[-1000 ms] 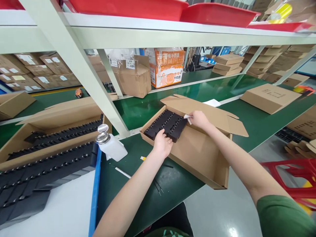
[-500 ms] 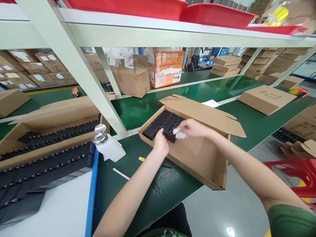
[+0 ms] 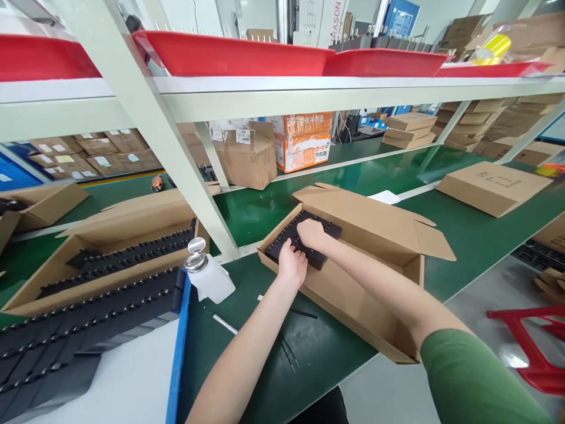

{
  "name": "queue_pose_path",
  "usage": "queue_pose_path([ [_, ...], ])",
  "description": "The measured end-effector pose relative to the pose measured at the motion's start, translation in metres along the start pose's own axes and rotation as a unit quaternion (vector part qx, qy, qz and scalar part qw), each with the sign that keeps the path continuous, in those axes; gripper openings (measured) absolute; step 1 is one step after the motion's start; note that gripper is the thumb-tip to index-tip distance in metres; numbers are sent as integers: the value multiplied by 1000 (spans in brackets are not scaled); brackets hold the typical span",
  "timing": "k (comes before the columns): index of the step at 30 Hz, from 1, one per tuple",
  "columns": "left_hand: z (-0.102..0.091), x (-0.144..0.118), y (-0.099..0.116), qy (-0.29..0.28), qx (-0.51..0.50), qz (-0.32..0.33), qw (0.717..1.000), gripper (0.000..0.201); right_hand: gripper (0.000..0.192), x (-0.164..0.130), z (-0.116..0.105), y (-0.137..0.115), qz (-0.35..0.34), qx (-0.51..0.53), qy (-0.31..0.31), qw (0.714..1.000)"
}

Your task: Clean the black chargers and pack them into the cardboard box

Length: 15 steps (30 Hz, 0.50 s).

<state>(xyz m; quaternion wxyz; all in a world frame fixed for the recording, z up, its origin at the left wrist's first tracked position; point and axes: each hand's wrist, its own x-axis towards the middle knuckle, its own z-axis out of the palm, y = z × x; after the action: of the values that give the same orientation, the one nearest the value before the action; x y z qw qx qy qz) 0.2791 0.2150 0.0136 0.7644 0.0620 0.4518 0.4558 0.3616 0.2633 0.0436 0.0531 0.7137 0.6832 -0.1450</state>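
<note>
Black blocks with rows of shiny metal studs lie side by side at the left end of an open cardboard box. My left hand grips the near edge of these black blocks, thumb on top and fingers curled at the front side. My right hand is closed and pressed down on their top, beside the left one. The white wipe seen in its fingers half a second ago is now hidden beneath the hand. The right part of the box holds nothing that I can see.
A white pump bottle stands left of the box. Thin black rods and a white stick lie on the green bench. At left, more studded black blocks sit beside a second box. A slanted shelf post rises behind.
My right hand has moved left and down onto the black blocks, covering the white wipe. My left hand stays at their near edge. The whole view has tilted upward slightly.
</note>
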Motion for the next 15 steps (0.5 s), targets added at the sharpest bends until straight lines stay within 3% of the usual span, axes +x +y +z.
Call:
queue_pose_path([
  [4, 2, -5, 1, -24, -6, 33, 999, 40, 38, -21, -6, -5, -89, 93, -88, 988],
  [6, 1, -22, 6, -24, -4, 54, 998, 37, 34, -35, -20, 12, -128, 157, -101, 974],
  [9, -12, -69, 20, -31, 2, 77, 997, 31, 29, -66, -39, 56, -144, 255, -54, 955],
  [11, -34, -102, 29, -62, 7, 92, 994, 34, 36, -94, -42, 89, -128, 301, -4, 945],
  [12, -50, -114, 32, -93, 41, 132, 986, 38, 39, -109, -39, 105, -119, 316, 12, 941],
  [15, -121, -126, 28, -43, 113, 239, 963, 41, 32, -151, -15, 143, -93, 358, 61, 927],
])
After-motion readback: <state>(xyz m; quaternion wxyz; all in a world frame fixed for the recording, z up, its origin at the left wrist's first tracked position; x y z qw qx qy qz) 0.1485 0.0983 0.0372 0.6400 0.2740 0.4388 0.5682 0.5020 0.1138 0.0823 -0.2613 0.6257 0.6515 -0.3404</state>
